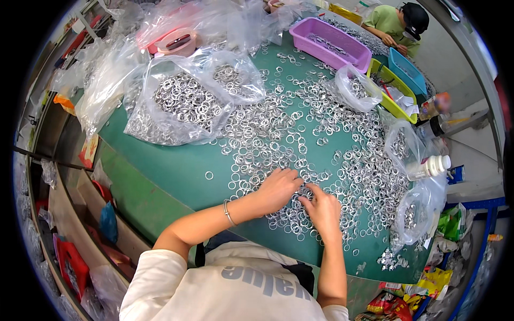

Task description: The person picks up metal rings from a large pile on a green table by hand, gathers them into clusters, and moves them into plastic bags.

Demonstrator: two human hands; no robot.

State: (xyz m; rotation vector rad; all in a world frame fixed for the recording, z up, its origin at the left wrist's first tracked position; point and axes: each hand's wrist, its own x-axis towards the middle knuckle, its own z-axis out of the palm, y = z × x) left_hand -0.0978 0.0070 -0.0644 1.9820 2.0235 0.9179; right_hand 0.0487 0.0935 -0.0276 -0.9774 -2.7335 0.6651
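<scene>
Across the green desk point(174, 170), metal rings point(257, 155) lie scattered around my left grip point(280, 188), curled downward, and right grip point(323, 210), thumb near forefinger. How open, or holding what, I cannot tell; light fingertips would part rings best.

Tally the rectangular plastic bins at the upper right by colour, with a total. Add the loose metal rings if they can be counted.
Purple bin: 1
Lime-green bin: 1
Blue bin: 1
Total bins: 3
Metal rings: too many, and too overlapped, to count.
</scene>
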